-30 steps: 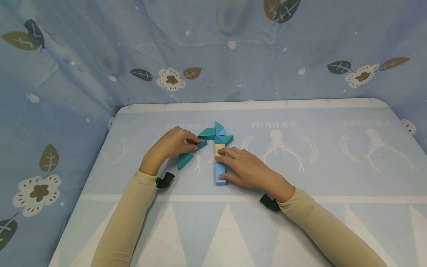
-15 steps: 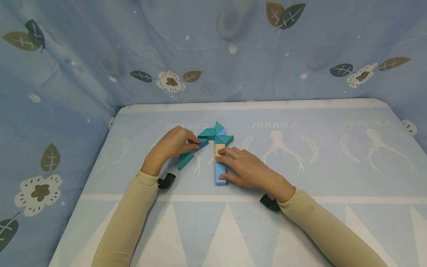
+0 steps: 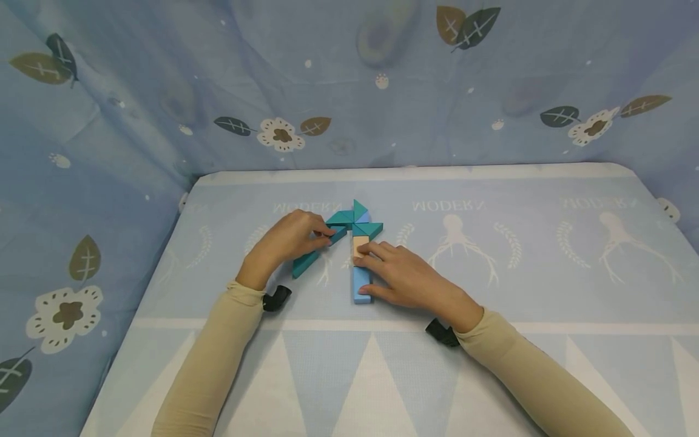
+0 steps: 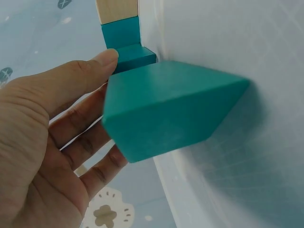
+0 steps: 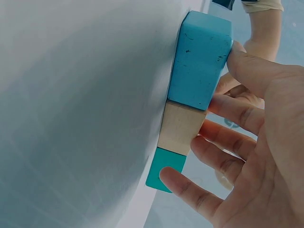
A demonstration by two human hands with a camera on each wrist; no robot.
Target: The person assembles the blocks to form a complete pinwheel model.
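Observation:
Teal triangular blocks and a small blue one form a pinwheel shape (image 3: 368, 229) on the table. Below it runs a stem of a plain wooden block (image 3: 360, 241) and a light blue block (image 3: 361, 276). My left hand (image 3: 289, 238) pinches a teal triangular block (image 3: 339, 234) between thumb and fingers, its far end right at the pinwheel's left blade. Another teal triangular block (image 4: 166, 104) lies loose below that hand, large in the left wrist view. My right hand (image 3: 401, 273) rests along the stem, fingertips on the wooden block and thumb on the light blue block.
A patterned cloth covers the table (image 3: 519, 243), whose far edge meets a blue floral curtain (image 3: 409, 109). Dark wrist cameras stick out under both sleeves, one at the left wrist (image 3: 277, 298) and one at the right (image 3: 442, 332).
My left hand has slid slightly right with the pinched teal block, bringing it closer to the stem and under the pinwheel's left blade. The right hand stays in place.

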